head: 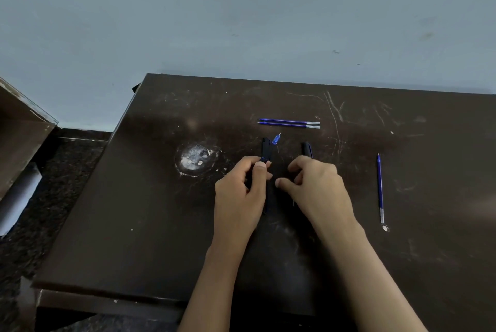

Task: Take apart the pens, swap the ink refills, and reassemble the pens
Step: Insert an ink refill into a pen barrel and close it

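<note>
My left hand (241, 192) grips a black pen (266, 150) near the middle of the dark table (134, 210); a blue tip (276, 139) sticks out beside the pen's top. My right hand (316, 186) has its fingers curled over a second black pen (306, 149), whose end pokes out beyond the fingers; whether it holds that pen I cannot tell. Two blue refills (288, 123) lie side by side farther back. Another blue refill (380, 189) lies alone on the right.
A worn whitish round patch (194, 159) marks the table left of my hands. A pale wall rises behind the table. A brown box-like piece (21, 130) stands off the table's left side, over dark flooring.
</note>
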### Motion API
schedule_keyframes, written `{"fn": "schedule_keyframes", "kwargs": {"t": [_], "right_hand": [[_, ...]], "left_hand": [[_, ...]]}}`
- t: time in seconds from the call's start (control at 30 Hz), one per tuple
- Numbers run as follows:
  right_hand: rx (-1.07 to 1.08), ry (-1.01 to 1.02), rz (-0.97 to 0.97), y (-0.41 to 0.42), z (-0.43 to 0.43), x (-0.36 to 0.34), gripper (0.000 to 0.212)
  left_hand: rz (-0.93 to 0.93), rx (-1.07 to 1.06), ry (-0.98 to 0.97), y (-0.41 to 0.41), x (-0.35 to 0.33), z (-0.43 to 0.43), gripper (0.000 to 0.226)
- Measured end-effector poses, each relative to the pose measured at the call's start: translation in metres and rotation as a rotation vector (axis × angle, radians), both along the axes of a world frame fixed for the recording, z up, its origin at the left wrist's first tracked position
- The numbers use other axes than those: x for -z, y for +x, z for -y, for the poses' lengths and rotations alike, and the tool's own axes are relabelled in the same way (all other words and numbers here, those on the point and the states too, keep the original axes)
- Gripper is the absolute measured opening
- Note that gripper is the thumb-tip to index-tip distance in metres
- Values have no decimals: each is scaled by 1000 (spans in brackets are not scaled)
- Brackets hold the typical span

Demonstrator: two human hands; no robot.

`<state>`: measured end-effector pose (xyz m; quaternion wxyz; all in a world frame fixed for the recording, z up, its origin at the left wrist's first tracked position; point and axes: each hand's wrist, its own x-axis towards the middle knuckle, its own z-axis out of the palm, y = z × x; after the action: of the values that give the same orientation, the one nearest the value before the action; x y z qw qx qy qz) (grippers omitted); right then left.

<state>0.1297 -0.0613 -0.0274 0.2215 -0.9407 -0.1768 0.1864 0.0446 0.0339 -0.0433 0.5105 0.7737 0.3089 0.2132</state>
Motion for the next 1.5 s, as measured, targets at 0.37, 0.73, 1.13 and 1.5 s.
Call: {"fn": "schedule_keyframes", "kwargs": {"t": [0.37, 0.73, 1.13, 1.5], "right_hand": [[453, 874, -137, 11, 6, 2, 11], [569, 1290, -246, 13, 5, -9, 13], [335, 1105, -345, 8, 1, -2, 17], [361, 1024, -277, 1, -6, 4, 37]], "left_hand": [[4, 79, -4, -1, 2, -1, 15], [-13, 137, 18, -2, 2, -1, 17], [28, 126, 16, 0, 1, 3, 15], [-21, -31, 163, 1, 9, 15, 16]]}}
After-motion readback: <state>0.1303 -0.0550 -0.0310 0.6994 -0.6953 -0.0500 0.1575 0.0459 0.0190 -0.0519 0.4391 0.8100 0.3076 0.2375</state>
